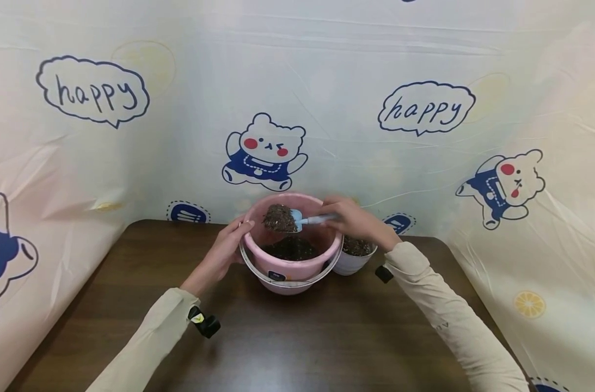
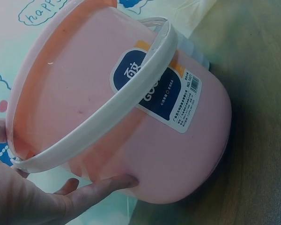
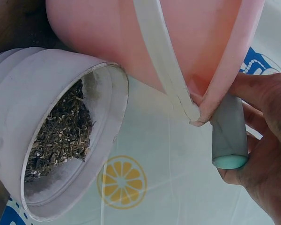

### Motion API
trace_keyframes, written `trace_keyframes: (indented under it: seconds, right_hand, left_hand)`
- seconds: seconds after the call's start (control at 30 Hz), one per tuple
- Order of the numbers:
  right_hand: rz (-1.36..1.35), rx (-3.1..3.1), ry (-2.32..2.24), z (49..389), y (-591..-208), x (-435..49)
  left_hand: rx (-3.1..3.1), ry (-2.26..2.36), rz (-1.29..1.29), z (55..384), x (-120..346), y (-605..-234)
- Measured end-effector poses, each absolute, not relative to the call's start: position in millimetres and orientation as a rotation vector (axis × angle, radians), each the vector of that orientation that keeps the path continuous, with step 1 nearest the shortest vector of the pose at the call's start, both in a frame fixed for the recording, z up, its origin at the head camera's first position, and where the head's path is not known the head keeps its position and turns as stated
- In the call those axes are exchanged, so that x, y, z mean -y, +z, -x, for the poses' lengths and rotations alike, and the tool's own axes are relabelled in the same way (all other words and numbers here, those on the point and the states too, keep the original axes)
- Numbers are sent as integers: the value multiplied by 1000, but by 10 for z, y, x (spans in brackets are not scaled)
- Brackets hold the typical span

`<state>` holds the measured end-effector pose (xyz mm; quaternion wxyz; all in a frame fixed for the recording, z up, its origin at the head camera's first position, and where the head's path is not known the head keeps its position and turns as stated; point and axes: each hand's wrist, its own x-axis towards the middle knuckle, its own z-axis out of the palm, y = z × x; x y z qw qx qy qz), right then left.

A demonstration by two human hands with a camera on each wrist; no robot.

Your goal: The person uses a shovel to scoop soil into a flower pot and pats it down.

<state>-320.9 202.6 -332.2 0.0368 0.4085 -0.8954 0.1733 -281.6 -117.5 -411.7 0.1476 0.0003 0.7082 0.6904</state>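
Observation:
A pink bucket (image 1: 297, 268) with a white handle (image 2: 98, 122) stands on the table, dark soil (image 1: 292, 249) in its bottom. My left hand (image 1: 228, 242) holds its left side, thumb at the rim and other fingers against the outer wall. Over the bucket's mouth, my right hand (image 1: 353, 218) grips a small trowel (image 1: 321, 218) by its grey handle. The trowel's light blue blade carries a heap of soil (image 1: 279, 219) and points left. Right of the bucket is a white pot (image 3: 75, 70) with crumbly brown soil (image 3: 65, 136) inside, partly hidden behind my right arm in the head view.
The brown wooden table (image 1: 287, 337) stretches in front of the bucket towards me. A pale printed curtain (image 1: 346, 65) with bears and lettering hangs behind the table and at both sides. Each wrist bears a small black device, such as the one (image 1: 209, 326) on the left.

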Motion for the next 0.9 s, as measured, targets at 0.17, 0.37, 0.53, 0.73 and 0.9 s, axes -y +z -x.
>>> trace_keyframes:
  seconds: [0.17,0.37,0.53,0.73,0.9]
  right_hand:
    - [-1283,2720,543,3212,-3341,-2066]
    - [-1287,2688,576,3209,-3336,-2141]
    - [-1281,2698,600,3200,-3343,-2214]
    - [-1273,2704,666,3197,-3296,-2327]
    - [-1268,2677,626,3221,-3260,-2418]
  left_hand:
    - [-2036,1975,0,2814,1171,-4106]
    - [-2041,1963,-6,2811,1166,-4097]
    - [-2038,1959,-3,2796,1182,-4115]
    - [-2043,1967,-21,2774,1179,-4123]
    - [-2044,1989,-19,2792,1176,-4124]
